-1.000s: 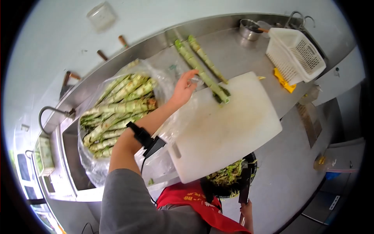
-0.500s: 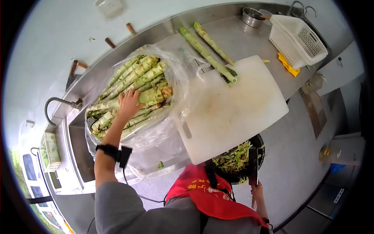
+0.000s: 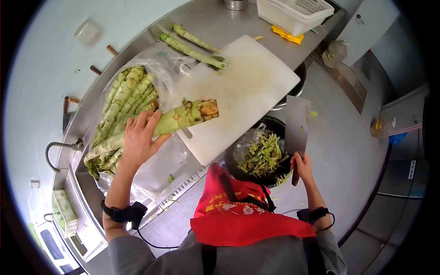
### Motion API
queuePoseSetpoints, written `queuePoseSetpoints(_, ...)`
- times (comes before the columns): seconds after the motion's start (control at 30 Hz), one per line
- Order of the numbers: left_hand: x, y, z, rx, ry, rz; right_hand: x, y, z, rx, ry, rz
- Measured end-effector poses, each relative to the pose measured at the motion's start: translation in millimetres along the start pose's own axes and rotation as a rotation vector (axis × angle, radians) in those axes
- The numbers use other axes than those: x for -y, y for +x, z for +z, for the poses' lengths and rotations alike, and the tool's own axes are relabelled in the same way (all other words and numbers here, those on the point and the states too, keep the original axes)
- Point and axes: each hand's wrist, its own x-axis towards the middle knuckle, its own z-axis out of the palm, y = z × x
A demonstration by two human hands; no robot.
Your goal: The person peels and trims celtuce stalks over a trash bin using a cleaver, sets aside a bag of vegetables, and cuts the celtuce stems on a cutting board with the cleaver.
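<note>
My left hand (image 3: 143,137) is wrapped round a thick pale-green celtuce stem (image 3: 181,117). The stem's brown cut end sticks out over the near left part of the white cutting board (image 3: 252,87). Behind my hand, several more celtuce stems (image 3: 123,94) lie in a clear plastic bag (image 3: 160,64). With my right hand (image 3: 301,166) I grip a cleaver (image 3: 298,123) by its handle, blade pointing away from me. The blade is beside a black tub (image 3: 236,160) of green peelings (image 3: 261,156). Two slimmer celtuce stems (image 3: 195,52) lie at the board's far left edge.
A sink tap (image 3: 64,145) stands on the left. At the back are a white plastic basket (image 3: 293,20), a yellow cloth (image 3: 288,35) and a metal pot (image 3: 236,4). On the right is a plastic container (image 3: 382,126) near the floor (image 3: 339,151).
My left hand has lifted the celtuce stem from the pile and brought it towards the board. My right hand has raised the cleaver beside the tub. The view has shifted right.
</note>
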Motion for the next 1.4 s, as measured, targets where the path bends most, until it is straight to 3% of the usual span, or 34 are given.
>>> queuePoseSetpoints(0.1,-30.9,6.5,3.8,0.035,-0.055,0.011,-9.0,-12.3,-4.7,-0.021,-0.016,0.039)
queuePoseSetpoints(0.27,-66.9,3.8,89.9,0.137,-0.083,-0.033,-36.1,-30.4,1.7,0.006,0.133,0.051)
queuePoseSetpoints(0.43,-69.3,-6.8,124.3,0.219,-0.186,-0.210,-45.8,-47.1,-1.6,0.048,0.111,0.061)
queuePoseSetpoints(0.5,-56.0,2.9,88.4,0.137,-0.299,-0.377,-45.1,-52.1,-7.6,0.085,0.086,0.050)
queuePoseSetpoints(0.57,-39.8,8.2,39.2,-0.274,-0.248,-0.242,-42.8,-55.3,-12.3,0.097,0.111,0.085)
queuePoseSetpoints(0.73,-31.9,-15.6,-118.1,-0.485,-0.560,-0.607,-51.6,-39.3,-7.0,0.182,0.092,0.056)
queuePoseSetpoints(0.77,-39.7,-21.7,-138.3,-0.614,-0.650,-0.550,-54.4,-35.2,-3.1,0.192,0.104,0.039)
queuePoseSetpoints(0.87,-49.0,-39.4,-170.1,-0.934,-0.828,-0.370,-61.7,-24.2,10.6,0.251,0.116,-0.013)
queuePoseSetpoints(1.0,-58.6,-61.6,-152.0,-1.099,-1.109,-0.454,-57.3,-26.3,24.3,0.284,0.056,-0.080)
queuePoseSetpoints(1.03,-63.9,-67.5,-138.4,-1.093,-1.231,-0.492,-50.7,-34.1,27.7,0.257,0.045,-0.102)
queuePoseSetpoints(1.1,-52.7,-86.7,-94.5,-0.860,-1.704,-0.494,-38.3,-50.4,31.2,0.177,0.025,-0.147)
queuePoseSetpoints(1.17,-74.7,-93.1,-51.4,-0.593,-1.946,-0.606,-48.1,-60.4,26.5,0.093,-0.018,-0.203)
queuePoseSetpoints(1.23,-95.7,-100.8,0.7,-0.434,-2.046,-0.655,-34.9,-85.4,19.1,-0.008,-0.087,-0.331)
queuePoseSetpoints(1.4,-166.9,-109.1,95.7,-0.388,-2.214,-0.752,-48.2,-152.1,19.8,-0.116,-0.248,-0.480)
